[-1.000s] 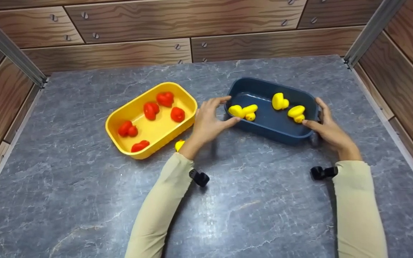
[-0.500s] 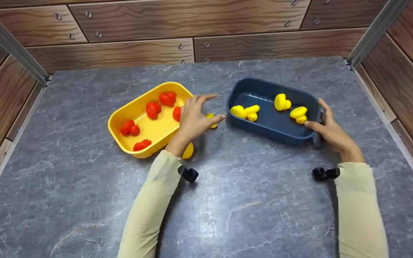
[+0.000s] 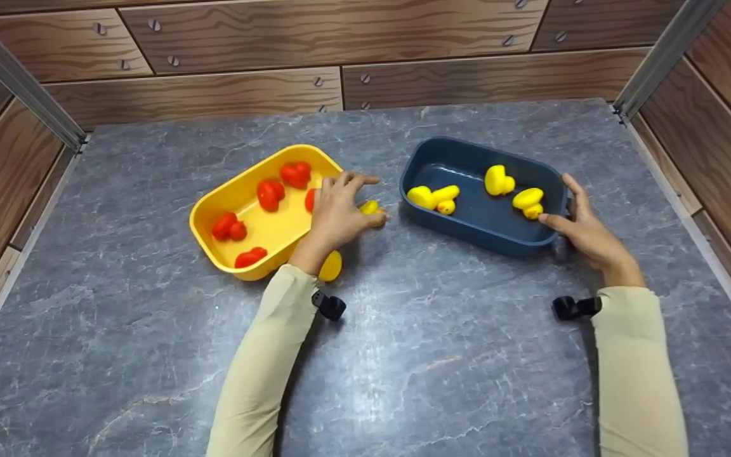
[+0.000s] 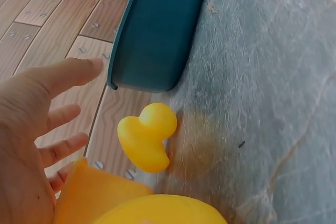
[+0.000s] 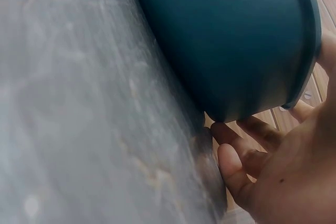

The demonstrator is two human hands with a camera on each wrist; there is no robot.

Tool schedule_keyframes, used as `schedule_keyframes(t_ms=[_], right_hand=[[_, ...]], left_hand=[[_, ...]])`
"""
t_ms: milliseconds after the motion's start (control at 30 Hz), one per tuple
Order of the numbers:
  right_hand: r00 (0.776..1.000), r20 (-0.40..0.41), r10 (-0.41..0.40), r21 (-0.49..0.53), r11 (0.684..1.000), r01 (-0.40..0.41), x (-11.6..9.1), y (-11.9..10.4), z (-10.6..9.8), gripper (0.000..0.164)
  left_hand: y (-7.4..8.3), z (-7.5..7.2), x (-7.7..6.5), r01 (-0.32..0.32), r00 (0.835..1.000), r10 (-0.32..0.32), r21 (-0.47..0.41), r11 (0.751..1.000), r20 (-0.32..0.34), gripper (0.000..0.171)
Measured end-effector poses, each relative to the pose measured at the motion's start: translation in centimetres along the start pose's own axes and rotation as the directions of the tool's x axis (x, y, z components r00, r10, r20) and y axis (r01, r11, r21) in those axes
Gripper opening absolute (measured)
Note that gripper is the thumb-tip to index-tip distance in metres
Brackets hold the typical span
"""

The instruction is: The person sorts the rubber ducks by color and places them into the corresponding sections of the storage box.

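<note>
My left hand (image 3: pixel 335 216) hovers with fingers spread over a yellow rubber duck (image 3: pixel 368 207) beside the yellow tub (image 3: pixel 270 233). In the left wrist view, a gap shows between that duck (image 4: pixel 147 139) and the hand (image 4: pixel 23 129). A second yellow duck (image 3: pixel 330 266) sits under the left wrist, partly hidden. The right hand (image 3: pixel 591 238) grips the right end of the dark blue tub (image 3: pixel 480 209), thumb at its rim. From the right wrist, several fingers (image 5: pixel 247 153) show curled near the tub's lower edge (image 5: pixel 231 40).
Several yellow ducks (image 3: pixel 499 181) lie in the dark blue tub. The yellow tub holds several glossy red rounded pieces (image 3: pixel 270 195), one partly behind the left hand. Wood-patterned panels (image 3: pixel 213 95) border the grey marbled tabletop (image 3: pixel 441 355).
My left hand has left the dark blue tub's left end and moved left over the duck, its thumb now lower beside it. The right hand stays at the tub.
</note>
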State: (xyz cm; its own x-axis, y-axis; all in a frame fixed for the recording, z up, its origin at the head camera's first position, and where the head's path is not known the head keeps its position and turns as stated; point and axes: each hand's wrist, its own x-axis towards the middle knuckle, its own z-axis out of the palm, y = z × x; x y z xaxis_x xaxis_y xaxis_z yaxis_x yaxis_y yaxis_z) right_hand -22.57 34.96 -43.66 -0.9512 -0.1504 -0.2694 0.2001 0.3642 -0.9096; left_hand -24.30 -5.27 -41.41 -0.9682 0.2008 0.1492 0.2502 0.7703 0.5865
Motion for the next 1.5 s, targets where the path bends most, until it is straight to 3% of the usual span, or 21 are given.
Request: schedule_keyframes(t_ms=[167, 400, 733, 1167, 1500], right_hand=[[1.0, -0.003, 0.006, -0.005, 1.0, -0.006, -0.1, 0.0, 0.1, 0.092], [1.0, 0.003, -0.001, 0.007, 1.0, 0.001, -0.2, -0.2, 0.1, 0.092], [1.0, 0.005, 0.01, 0.023, 1.0, -0.01, 0.0, -0.1, 0.1, 0.092], [1.0, 0.004, 0.014, 0.033, 0.999, -0.014, -0.1, -0.1, 0.2, 0.093], [1.0, 0.002, 0.004, 0.009, 1.0, -0.004, 0.0, -0.1, 0.1, 0.093]], left_hand=[[0.0, 0.2, 0.2, -0.004, 0.999, -0.001, 0.116, 0.993, 0.044, 0.061], [0.1, 0.6, 0.2, -0.013, 0.996, -0.011, 0.265, 0.964, 0.092, 0.063], [0.1, 1.0, 0.3, -0.027, 0.993, -0.016, 0.364, 0.931, 0.113, 0.065], [0.0, 1.8, 0.3, -0.028, 0.996, -0.017, 0.486, 0.873, 0.088, 0.058], [-0.2, 2.1, 0.2, -0.05, 0.999, 0.046, 0.516, 0.855, 0.021, 0.04]])
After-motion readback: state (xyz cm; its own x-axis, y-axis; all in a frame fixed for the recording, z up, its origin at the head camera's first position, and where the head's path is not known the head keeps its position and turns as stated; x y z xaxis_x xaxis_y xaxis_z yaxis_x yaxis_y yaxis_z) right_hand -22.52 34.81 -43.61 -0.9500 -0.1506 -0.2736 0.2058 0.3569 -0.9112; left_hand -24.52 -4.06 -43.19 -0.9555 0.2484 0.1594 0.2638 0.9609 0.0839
